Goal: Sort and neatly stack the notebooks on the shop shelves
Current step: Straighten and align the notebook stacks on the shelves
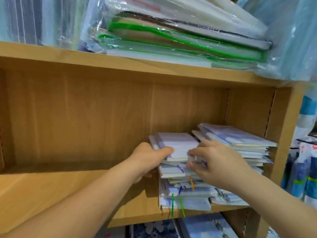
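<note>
I am looking at the light-brown wooden shelf board (68, 194), and everything I can place, I place against it. On the right half of the shelf board sits a tall, uneven stack of pale white-and-blue notebooks (185, 191), its covers slipping out of line and thin coloured elastic bands (172, 205) – green, orange, blue – hanging over the front edge. Further right on the shelf board, close to the side wall, a second heap of pale notebooks (240, 143) lies fanned and tilted, touching the first stack. My left hand (151, 155) is over the middle of the shelf board, thumb laid on top of the white top bundle (178, 145) and fingers curled round its left edge, so it grips that bundle. My right hand (214, 162) comes in from the right end of the shelf board and pinches the front right corner of the same bundle with bent fingers. Whether the bundle is lifted clear of the books beneath I cannot tell. The left half of the shelf board shows bare wood. Above the shelf board, on the next level up, lie clear plastic-wrapped folders with green edges (180, 40). Below the shelf board I see dark blue patterned covers (205, 225) – only partly in view.
</note>
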Tool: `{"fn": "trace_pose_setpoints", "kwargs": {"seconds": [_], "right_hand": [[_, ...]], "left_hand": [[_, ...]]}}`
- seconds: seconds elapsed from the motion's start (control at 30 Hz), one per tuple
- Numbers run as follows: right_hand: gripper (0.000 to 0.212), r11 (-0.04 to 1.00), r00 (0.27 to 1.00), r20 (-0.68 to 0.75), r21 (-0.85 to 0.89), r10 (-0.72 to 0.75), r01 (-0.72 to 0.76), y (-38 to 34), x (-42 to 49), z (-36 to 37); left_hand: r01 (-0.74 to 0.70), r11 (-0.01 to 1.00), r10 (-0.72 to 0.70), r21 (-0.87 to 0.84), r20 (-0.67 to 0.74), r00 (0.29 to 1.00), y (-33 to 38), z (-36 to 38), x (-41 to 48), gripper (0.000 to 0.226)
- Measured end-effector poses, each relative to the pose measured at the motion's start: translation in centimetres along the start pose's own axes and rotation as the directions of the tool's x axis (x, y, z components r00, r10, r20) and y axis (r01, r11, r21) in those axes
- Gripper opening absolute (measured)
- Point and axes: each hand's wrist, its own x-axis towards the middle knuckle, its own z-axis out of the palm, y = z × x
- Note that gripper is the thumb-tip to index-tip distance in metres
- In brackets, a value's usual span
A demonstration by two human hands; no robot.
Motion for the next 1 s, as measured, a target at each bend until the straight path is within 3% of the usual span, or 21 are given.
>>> {"fn": "trace_pose_setpoints", "kwargs": {"seconds": [0.07, 0.13, 0.23, 0.43, 0.53, 0.67, 0.83, 1.0], "right_hand": [[0.041, 0.989, 0.999, -0.015, -0.139, -0.046, 0.043, -0.2, 0.3, 0.2], [0.040, 0.982, 0.996, -0.032, -0.174, -0.087, 0.080, -0.5, 0.8, 0.2], [0.037, 0.988, 0.992, -0.033, -0.097, -0.124, 0.120, -0.2, 1.6, 0.2], [0.027, 0.992, 0.995, -0.064, 0.091, -0.079, 0.085, 0.6, 2.4, 0.5], [0.025, 0.988, 0.998, -0.045, 0.144, -0.050, 0.056, 0.6, 2.7, 0.7], [0.022, 0.978, 0.999, -0.026, 0.203, -0.044, 0.049, 0.8, 2.7, 1.0], [0.023, 0.956, 1.000, 0.023, 0.294, 0.002, -0.009, 1.4, 2.1, 0.4], [0.033, 0.930, 1.000, -0.010, 0.367, 0.021, -0.015, -0.8, 1.5, -1.2]], "left_hand": [[-0.062, 0.985, 0.078, 0.162, -0.091, 0.993, 0.5, -0.6, 0.3, 0.058], [-0.068, 0.992, 0.077, 0.105, -0.089, 0.993, 0.6, -1.1, 0.6, 0.058], [-0.017, 0.996, 0.012, -0.087, -0.059, 0.998, 0.6, -1.6, 1.0, 0.045], [0.019, 0.993, -0.011, -0.118, 0.066, 0.998, 0.8, -1.7, 1.2, 0.034], [0.081, 0.978, -0.063, -0.190, 0.102, 0.993, 1.4, -1.7, 1.3, 0.045], [0.053, 0.997, -0.046, -0.065, 0.108, 0.993, 1.9, -1.2, 1.2, 0.045], [0.171, 0.908, -0.109, -0.383, 0.178, 0.978, 2.9, -1.6, 0.9, 0.033], [0.116, 0.803, -0.124, -0.584, 0.028, 0.992, 2.7, -4.0, -0.6, 0.025]]}}
